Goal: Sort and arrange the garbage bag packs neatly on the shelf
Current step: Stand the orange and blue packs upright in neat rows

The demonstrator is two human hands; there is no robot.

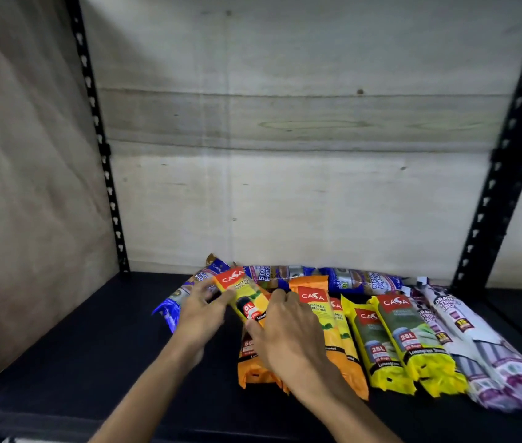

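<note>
The right hand (288, 330) curls its thumb and fingers round the lower end of a slanted yellow-and-orange plastic garbage bag pack with a red label (243, 297); that grip looks closed on it. The left hand (200, 310) lies against the pack's left edge with fingers fairly straight, steadying rather than clasping, though blur hides detail. The pack sits tilted across the orange plastic packs (326, 318) beneath. It probably handles as light, soft and crinkly with a slick film, so a hold round the middle would keep it from sliding. Beside these lie yellow 25L packs (409, 340), white-and-purple drawstring packs (464, 327) and blue packs (365, 281) along the back of the black shelf (77, 362), which holds every pack.
</note>
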